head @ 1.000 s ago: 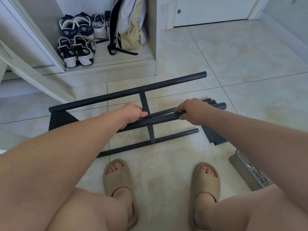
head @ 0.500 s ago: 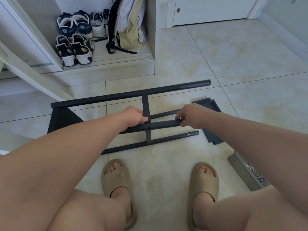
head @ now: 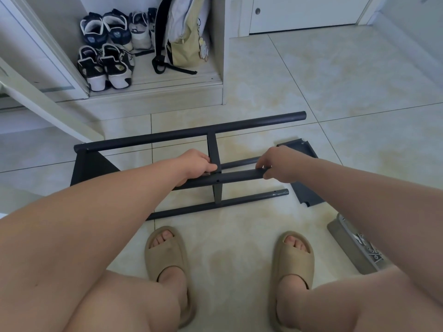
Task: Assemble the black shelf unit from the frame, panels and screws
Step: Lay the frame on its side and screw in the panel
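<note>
Dark panel (head: 309,195) just beside frame (head: 215,131); grey tray (head: 352,246) near right sandal (head: 294,258).

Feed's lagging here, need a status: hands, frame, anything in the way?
Left hand and right hand both gripping middle tube. Frame lying on floor, unfinished. Loose panel just right of it, nothing blocking.

Bare tile floor (head: 335,80) beyond frame (head: 191,134); cabinet (head: 215,56) far-left.

Home entryway: shoe cabinet (head: 215,56), sneakers (head: 105,65), backpack (head: 184,32), tiled floor (head: 335,80).
</note>
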A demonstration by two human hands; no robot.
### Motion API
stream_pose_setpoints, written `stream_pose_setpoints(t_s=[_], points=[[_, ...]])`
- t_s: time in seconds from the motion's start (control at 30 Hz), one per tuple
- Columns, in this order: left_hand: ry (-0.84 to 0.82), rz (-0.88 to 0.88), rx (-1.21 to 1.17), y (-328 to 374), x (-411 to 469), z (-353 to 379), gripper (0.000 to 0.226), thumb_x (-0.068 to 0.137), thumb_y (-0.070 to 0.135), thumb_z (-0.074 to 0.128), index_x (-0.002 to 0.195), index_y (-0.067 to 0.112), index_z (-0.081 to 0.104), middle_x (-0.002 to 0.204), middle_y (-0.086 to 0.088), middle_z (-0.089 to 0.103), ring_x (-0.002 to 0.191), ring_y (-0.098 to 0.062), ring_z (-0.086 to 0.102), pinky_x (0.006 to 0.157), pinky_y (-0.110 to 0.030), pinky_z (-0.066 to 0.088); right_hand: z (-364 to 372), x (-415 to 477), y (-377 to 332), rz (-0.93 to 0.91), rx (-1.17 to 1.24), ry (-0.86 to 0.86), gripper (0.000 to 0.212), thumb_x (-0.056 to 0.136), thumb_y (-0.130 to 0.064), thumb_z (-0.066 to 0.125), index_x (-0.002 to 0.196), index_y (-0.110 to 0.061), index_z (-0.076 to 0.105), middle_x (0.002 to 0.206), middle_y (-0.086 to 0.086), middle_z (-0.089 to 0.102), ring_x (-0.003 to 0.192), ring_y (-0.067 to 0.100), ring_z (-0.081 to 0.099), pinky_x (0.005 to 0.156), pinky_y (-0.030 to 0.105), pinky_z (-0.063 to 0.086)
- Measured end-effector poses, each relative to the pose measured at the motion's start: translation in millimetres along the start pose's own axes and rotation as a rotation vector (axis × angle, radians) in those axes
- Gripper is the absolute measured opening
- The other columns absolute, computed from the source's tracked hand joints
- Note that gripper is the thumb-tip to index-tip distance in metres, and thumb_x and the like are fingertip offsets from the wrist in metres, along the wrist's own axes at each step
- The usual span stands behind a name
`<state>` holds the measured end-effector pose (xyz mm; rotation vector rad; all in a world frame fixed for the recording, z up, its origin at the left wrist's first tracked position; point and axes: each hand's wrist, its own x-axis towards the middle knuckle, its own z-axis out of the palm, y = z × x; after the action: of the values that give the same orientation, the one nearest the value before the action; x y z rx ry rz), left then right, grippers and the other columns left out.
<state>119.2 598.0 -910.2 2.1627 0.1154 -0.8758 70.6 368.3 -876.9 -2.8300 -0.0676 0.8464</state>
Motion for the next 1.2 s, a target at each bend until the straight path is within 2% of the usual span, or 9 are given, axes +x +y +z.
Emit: stream_pose_setpoints(t_s=[0.07,0.23,0.37,0.5,0.63,0.8,0.87,1.07,1.2], points=[[-0.002,-0.001,-0.028,0.5,0.4,-0.7,0.005,0.094,0.021,0.069,0.090,0.019,0.069,0.100,-0.003,0.073,0.103,-0.022,0.068,0.101,-0.035,0.048,-0.2,1.0,-0.3,-0.004,0.003,0.011,0.038,0.098,-0.017,0.063,0.136,-0.022,0.062,0.123,0.002,0.066,0.099,0.019,0.054,0.091,0.031,0.049],[-0.033,-0.023,-0.005,0.8,2.7,1.4,0.017,0.095,0.020,0.068,0.079,0.024,0.062,0.100,-0.002,0.071,0.107,-0.022,0.067,0.093,-0.030,0.043,2.7,2.2,0.4,0.004,0.004,-0.027,0.037,0.098,-0.017,0.064,0.134,-0.021,0.063,0.121,0.003,0.067,0.099,0.020,0.058,0.086,0.029,0.047],[-0.049,-0.019,-0.006,1.5,2.6,-0.2,0.007,0.095,0.020,0.068,0.098,0.014,0.069,0.097,-0.001,0.071,0.103,-0.019,0.067,0.084,-0.025,0.044,3.7,2.5,0.6,0.003,0.009,-0.015,0.037,0.098,-0.016,0.064,0.134,-0.021,0.063,0.121,0.003,0.067,0.098,0.020,0.058,0.086,0.029,0.048],[-0.046,-0.015,0.027,3.0,1.0,0.0,0.010,0.095,0.023,0.068,0.096,0.012,0.071,0.109,-0.009,0.073,0.109,-0.026,0.066,0.107,-0.042,0.046,4.9,0.1,1.1,-0.011,0.010,-0.006,0.036,0.099,-0.016,0.062,0.134,-0.021,0.063,0.122,0.004,0.067,0.097,0.020,0.058,0.087,0.029,0.048],[-0.054,-0.029,0.090,2.1,3.0,-2.0,0.022,0.093,0.025,0.068,0.105,0.007,0.073,0.112,-0.012,0.071,0.111,-0.029,0.064,0.108,-0.046,0.045,10.8,-1.6,1.7,-0.023,0.013,0.038,0.033,0.101,-0.015,0.055,0.133,-0.022,0.064,0.117,0.005,0.066,0.096,0.022,0.062,0.087,0.032,0.052],[-0.030,-0.006,0.131,3.9,3.7,-3.6,0.027,0.096,0.029,0.064,0.111,0.009,0.072,0.117,-0.009,0.066,0.112,-0.029,0.059,0.104,-0.041,0.044,12.2,1.4,0.5,-0.024,0.019,0.073,0.033,0.102,-0.013,0.052,0.132,-0.022,0.064,0.114,0.006,0.065,0.088,0.020,0.059,0.075,0.028,0.044],[-0.025,0.000,0.149,3.7,5.0,-4.3,0.031,0.096,0.030,0.063,0.114,0.006,0.070,0.120,-0.011,0.064,0.112,-0.030,0.058,0.102,-0.041,0.044,12.0,2.2,-0.3,-0.015,0.017,0.084,0.033,0.102,-0.012,0.051,0.131,-0.021,0.064,0.114,0.007,0.065,0.089,0.021,0.061,0.074,0.029,0.046],[-0.007,0.014,0.171,3.9,4.7,-3.7,0.033,0.098,0.029,0.060,0.115,0.003,0.070,0.123,-0.015,0.064,0.100,-0.027,0.056,0.090,-0.034,0.041,14.3,5.5,-0.1,0.009,-0.007,0.118,0.029,0.103,-0.015,0.049,0.126,-0.023,0.065,0.102,0.004,0.063,0.085,0.022,0.059,0.084,0.040,0.054],[0.127,0.052,0.184,4.3,0.1,5.1,0.028,0.100,0.030,0.054,0.105,0.007,0.069,0.101,-0.008,0.067,0.105,-0.032,0.063,0.078,-0.033,0.045,23.0,5.2,5.1,0.029,-0.069,0.142,0.028,0.107,-0.023,0.041,0.129,-0.026,0.057,0.107,0.000,0.056,0.101,0.024,0.053,0.111,0.054,0.034]])
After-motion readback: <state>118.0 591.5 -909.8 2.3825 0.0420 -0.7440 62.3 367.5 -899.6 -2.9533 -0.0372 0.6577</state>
